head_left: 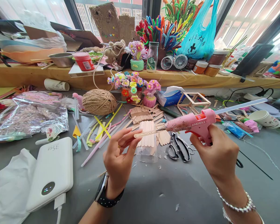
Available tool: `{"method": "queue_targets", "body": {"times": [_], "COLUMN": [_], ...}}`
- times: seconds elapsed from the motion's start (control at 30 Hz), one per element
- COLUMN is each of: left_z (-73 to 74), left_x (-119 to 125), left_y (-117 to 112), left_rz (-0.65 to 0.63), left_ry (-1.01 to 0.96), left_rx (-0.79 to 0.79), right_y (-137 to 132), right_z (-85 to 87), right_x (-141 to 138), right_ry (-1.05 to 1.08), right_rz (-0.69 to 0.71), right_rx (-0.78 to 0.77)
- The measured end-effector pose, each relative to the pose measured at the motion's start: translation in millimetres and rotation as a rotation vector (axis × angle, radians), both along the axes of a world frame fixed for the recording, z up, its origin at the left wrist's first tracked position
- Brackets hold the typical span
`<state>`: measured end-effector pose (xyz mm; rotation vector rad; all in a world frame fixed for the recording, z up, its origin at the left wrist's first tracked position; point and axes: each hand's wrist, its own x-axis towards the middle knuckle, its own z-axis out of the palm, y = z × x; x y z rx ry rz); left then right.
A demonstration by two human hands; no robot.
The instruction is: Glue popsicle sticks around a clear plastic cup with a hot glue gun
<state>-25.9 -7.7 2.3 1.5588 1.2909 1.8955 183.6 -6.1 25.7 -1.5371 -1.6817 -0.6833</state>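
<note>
My left hand (120,154) pinches one end of a wooden craft stick (146,133), held level above the table. In my right hand (216,152) is a pink hot glue gun (189,122), with a translucent glue stick (241,105) poking out of its back. The gun's nozzle meets or hovers just over the far end of the craft stick; I cannot tell which. Beneath and behind lies a row of craft sticks (147,143) side by side on a clear plastic piece (149,158). Scissors (180,147) with black handles rest between my hands.
A white power bank (52,168) with a cable lies at left. Behind are a twine ball (99,102), pipe-cleaner flowers (130,84), a stick frame (194,102) and a paper cup (266,119). A cluttered ledge (84,77) runs along the windows.
</note>
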Motion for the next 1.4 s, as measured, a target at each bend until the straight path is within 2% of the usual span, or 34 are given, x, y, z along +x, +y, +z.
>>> {"method": "queue_targets", "body": {"times": [1.4], "left_z": [0.8], "left_x": [-1.4], "left_y": [0.5], "left_rz": [-0.024], "left_ry": [-0.037], "left_rx": [0.047], "right_y": [2.2], "right_z": [4.2], "right_x": [5.4], "right_ry": [-0.007], "right_rz": [-0.004], "right_rx": [-0.019]}}
